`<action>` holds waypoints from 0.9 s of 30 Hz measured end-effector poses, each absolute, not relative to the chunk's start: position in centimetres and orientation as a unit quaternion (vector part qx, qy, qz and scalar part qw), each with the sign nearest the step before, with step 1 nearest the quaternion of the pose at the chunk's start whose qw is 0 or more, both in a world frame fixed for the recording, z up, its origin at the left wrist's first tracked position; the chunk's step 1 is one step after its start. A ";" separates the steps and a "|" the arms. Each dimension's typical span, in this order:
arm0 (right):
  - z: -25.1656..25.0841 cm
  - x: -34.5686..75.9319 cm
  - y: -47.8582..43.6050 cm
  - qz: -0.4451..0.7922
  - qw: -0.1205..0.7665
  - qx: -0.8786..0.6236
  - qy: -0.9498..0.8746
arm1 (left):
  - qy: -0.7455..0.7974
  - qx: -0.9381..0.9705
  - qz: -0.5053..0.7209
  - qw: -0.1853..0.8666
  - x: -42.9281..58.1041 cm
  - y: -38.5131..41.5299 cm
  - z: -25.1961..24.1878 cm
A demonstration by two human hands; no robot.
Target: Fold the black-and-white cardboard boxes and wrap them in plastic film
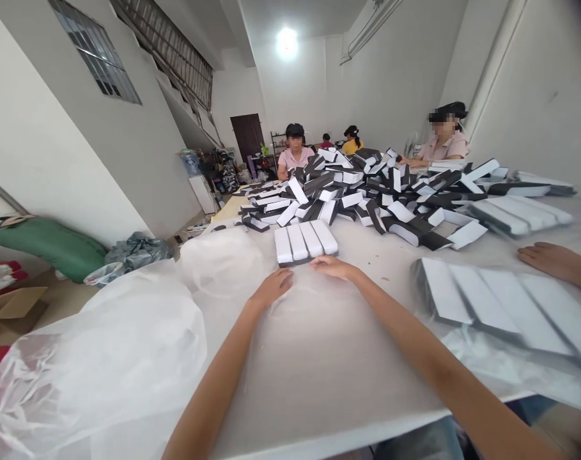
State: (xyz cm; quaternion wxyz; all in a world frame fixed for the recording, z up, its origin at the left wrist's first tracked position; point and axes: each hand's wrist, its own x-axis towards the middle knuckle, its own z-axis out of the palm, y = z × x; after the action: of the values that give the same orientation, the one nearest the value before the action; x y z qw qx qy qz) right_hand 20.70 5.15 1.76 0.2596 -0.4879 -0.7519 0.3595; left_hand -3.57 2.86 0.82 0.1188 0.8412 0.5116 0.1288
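Several white box pieces with dark sides lie side by side in a neat block [305,244] on the white-covered table [328,409]. My left hand [272,287] is at the near left of the block, its fingers curled on a clear plastic bag [290,313] that lies toward me and is hard to see against the tabletop. At the block's near edge, my right hand [335,267] is closed with the fingertips at the bag's mouth, close to the white pieces. The bag's exact outline cannot be made out.
Behind the block rises a large heap of black and white box pieces [348,185]. Clear plastic bags [127,319] spread over the left side. At right lie bagged blocks [501,297] beside another person's hand [558,262]. Co-workers [294,156] sit across the table.
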 end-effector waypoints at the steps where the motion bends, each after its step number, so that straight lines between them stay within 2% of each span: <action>1: 1.8 20.9 4.9 0.357 0.252 -0.486 -0.757 | 0.528 0.832 0.113 0.126 -3.5 2.9 1.3; 6: 1.7 21.1 4.2 0.324 0.186 -0.468 -0.801 | 0.597 0.792 0.047 0.118 -1.6 3.8 3.2; 10: 1.3 20.0 1.8 0.283 0.139 -0.458 -0.831 | 0.598 0.795 0.033 0.099 0.3 3.7 2.9; 16: 2.6 19.5 -2.7 0.244 -0.044 -0.517 -0.819 | 0.560 0.824 0.053 0.067 0.3 0.8 0.5; 20: 3.7 20.5 -3.8 0.259 -0.113 -0.566 -0.774 | 0.543 0.833 0.024 0.099 -1.0 -0.6 0.7; 23: 3.8 22.0 -4.4 0.240 -0.083 -0.538 -0.804 | 0.514 0.851 0.022 0.107 -1.9 -2.1 1.7; 27: 2.5 24.1 -5.2 0.170 0.051 -0.460 -0.870 | 0.443 0.891 0.079 0.064 -3.2 -4.6 2.1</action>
State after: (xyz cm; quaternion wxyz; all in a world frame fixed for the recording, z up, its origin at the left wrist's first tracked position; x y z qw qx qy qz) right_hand 24.10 -5.23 2.47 0.0512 -0.4602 -0.8698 0.1704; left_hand -3.20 -4.56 2.11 0.0640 0.8906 0.4432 0.0791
